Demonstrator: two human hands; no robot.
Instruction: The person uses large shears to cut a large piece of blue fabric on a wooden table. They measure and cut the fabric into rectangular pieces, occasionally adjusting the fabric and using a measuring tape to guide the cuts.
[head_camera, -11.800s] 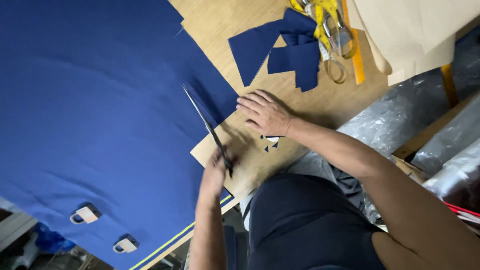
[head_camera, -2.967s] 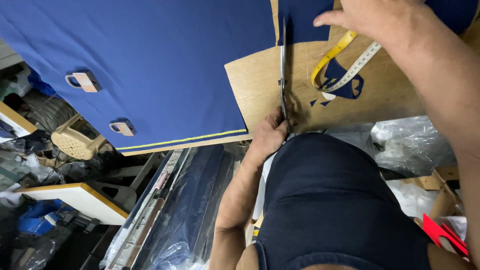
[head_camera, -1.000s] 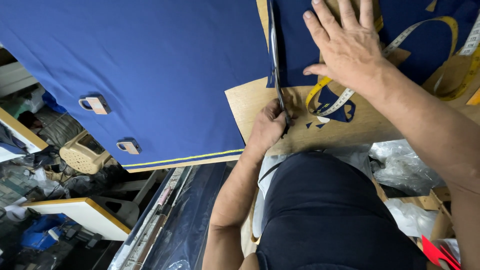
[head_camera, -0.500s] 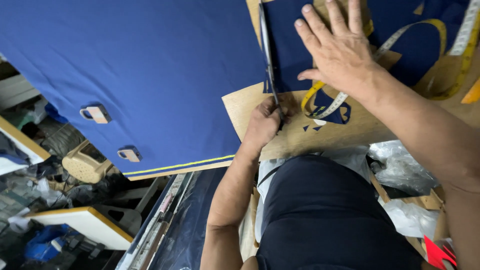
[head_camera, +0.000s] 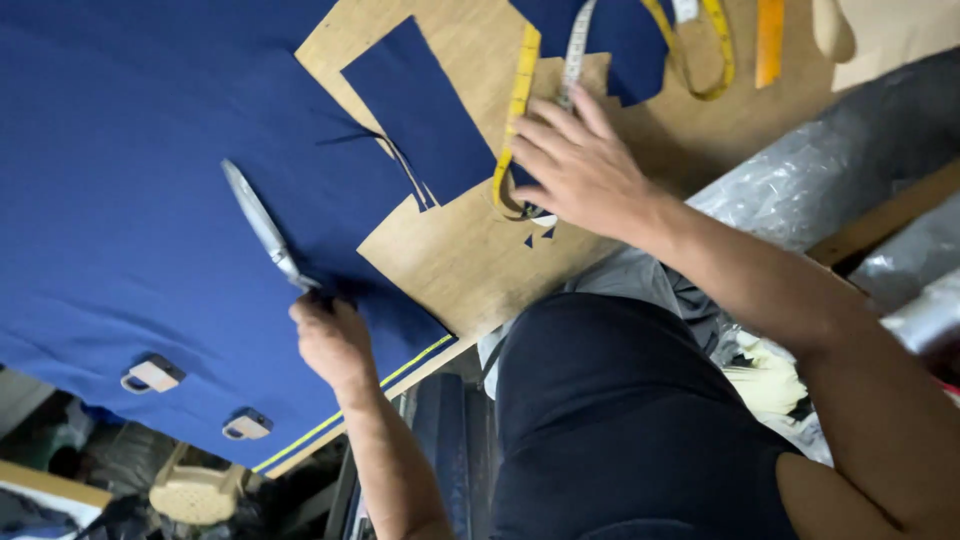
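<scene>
Your left hand (head_camera: 335, 340) is closed round the handles of the scissors (head_camera: 265, 225), and the long blades lie flat on the big sheet of navy fabric (head_camera: 130, 200), pointing away from you toward the far left; whether the blades are parted you cannot tell from here. Your right hand (head_camera: 580, 170) lies spread, fingers apart and holding nothing, pressing down on the yellow tape measure (head_camera: 515, 120) where it loops over the brown pattern board (head_camera: 470, 260).

Judging by how things lie, the cutting looks well along. A separate navy rectangle (head_camera: 420, 110) already lies by itself on the board, just left of the tape measure, with thin slivers trailing from its near edge and a few tiny navy triangles (head_camera: 538, 238) scattered near your right hand. Another dark piece (head_camera: 625, 45) lies farther off, under the far end of the tape measure. The large sheet is mostly whole and covers the left of the surface, its near edge, trimmed with a yellow stripe (head_camera: 400, 370), hanging toward you, with two pale clips (head_camera: 150, 375) fastened near that edge. So plenty of cloth remains uncut, and the scissors rest on it rather than at an open cut line. An orange ruler (head_camera: 768, 40) lies at the far right, well apart from both hands.
</scene>
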